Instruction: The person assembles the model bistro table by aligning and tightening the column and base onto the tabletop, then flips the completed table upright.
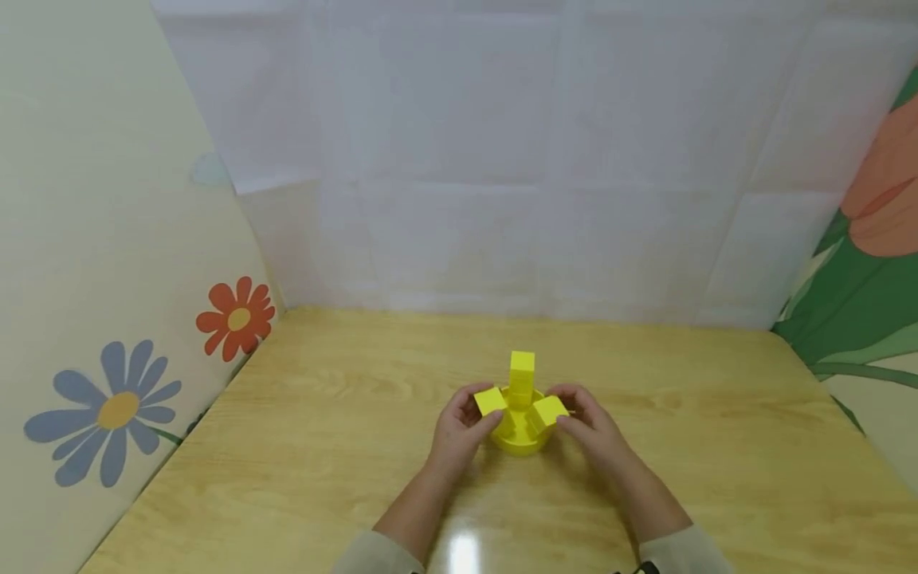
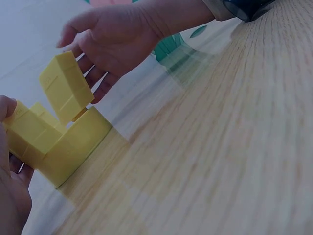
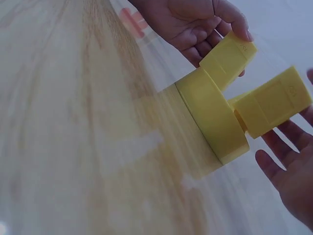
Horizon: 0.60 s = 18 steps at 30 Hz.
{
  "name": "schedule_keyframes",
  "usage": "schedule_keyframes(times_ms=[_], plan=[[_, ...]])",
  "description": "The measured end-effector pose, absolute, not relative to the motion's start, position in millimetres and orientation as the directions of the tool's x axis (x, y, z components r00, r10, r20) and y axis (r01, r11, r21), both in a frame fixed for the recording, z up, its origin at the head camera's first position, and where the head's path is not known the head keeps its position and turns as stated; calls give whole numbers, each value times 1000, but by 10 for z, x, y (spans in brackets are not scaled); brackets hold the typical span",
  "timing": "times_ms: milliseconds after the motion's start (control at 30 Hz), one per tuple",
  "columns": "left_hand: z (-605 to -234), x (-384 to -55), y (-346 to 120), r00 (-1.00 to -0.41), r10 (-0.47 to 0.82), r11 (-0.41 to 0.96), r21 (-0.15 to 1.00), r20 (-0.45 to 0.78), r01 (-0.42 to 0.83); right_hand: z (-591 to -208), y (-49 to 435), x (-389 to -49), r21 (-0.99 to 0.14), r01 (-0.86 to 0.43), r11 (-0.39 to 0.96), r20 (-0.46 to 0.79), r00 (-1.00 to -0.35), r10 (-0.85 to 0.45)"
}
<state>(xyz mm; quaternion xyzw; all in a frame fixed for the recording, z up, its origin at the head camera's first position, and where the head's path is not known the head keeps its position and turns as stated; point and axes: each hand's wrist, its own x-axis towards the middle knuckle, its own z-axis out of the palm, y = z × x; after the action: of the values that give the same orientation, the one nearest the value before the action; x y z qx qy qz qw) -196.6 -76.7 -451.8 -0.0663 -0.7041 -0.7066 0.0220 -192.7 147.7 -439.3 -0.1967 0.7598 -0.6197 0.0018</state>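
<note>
A round yellow base stands on the table with three yellow rectangular blocks rising from it. The far block is upright, and no hand touches it. The left block leans outward; my left hand pinches its upper end, thumb on top and fingers behind. At the outward-leaning right block is my right hand, its fingers loosely spread around the outer side. In the left wrist view, the right thumb sits just off that block's top. A narrow neck joins this block to the base.
The wood-grain table reaches back to a hanging white sheet. Walls painted with flowers flank it on both sides. A dark band shows at the right wrist.
</note>
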Motion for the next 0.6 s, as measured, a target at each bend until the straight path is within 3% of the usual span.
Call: schedule_keyframes(times_ms=[133, 400, 600], plan=[[-4542, -1950, -768, -991, 67, -9, 994, 113, 112, -4426, 1509, -1904, -943, -326, 65, 288, -900, -329], [-4544, -1963, -765, -989, 73, -26, 991, 131, 129, -4363, 1442, -1893, -952, -189, 241, 135, -965, -225], [-4547, -1963, -759, -986, 71, -34, 988, 150, 148, -4355, 1359, -1901, -920, -219, 326, 154, -965, -214]])
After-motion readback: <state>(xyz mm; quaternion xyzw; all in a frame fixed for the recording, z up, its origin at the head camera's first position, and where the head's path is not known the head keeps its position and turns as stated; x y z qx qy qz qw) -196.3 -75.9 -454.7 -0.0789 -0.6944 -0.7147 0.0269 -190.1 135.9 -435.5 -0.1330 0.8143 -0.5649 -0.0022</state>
